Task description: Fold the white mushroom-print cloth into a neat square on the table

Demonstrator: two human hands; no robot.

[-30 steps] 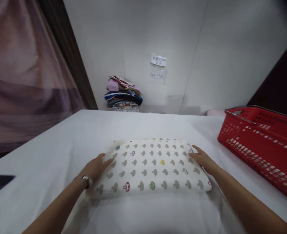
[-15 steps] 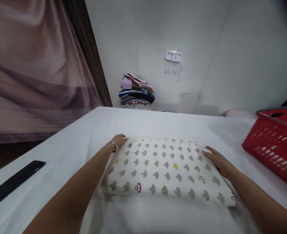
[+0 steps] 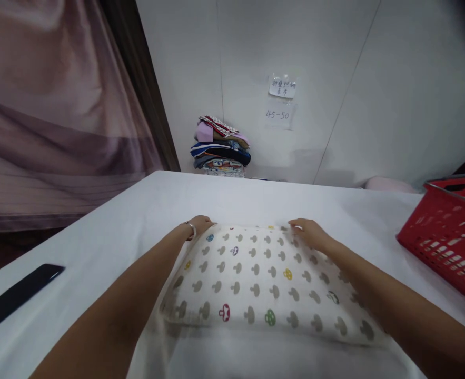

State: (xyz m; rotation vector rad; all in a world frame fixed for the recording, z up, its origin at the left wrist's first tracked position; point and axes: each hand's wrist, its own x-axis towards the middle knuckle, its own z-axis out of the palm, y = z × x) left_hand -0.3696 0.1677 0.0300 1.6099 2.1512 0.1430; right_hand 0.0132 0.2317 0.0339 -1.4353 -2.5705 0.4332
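**Right hand has swung from the cloth's side edge to its far edge**

Since the earlier frame the right hand (image 3: pixel 310 233) has travelled inward and away from the body, leaving three o'clock on the mushroom-print cloth (image 3: pixel 251 276) for about one o'clock; the left hand (image 3: pixel 201 224) stays near the far corner at eleven. Twelve is toward the wall (image 3: pixel 248 58), with the cloth at the centre of the dial.

Both arms reach forward, palms down. The left forearm runs up from seven o'clock outside the cloth, a silvery bracelet (image 3: pixel 193 231) at its wrist; the right comes from four o'clock, crossing over the cloth's right part. The right thumb and forefinger curve toward each other at the far edge with a small gap showing behind the tips. Whether either hand is clamped on the fabric, I cannot tell.

At twelve, two sheets are fixed to the wall: the lower sheet (image 3: pixel 280 115) reads "45-50"; the upper sheet (image 3: pixel 283 87) bears two lines of handwritten characters, too small to read surely.

The cloth lies on the white table (image 3: pixel 251 195), long axis roughly nine to three, its near edge slanting toward four. The mushroom caps point to twelve. A red basket (image 3: pixel 429 223) stands at two.
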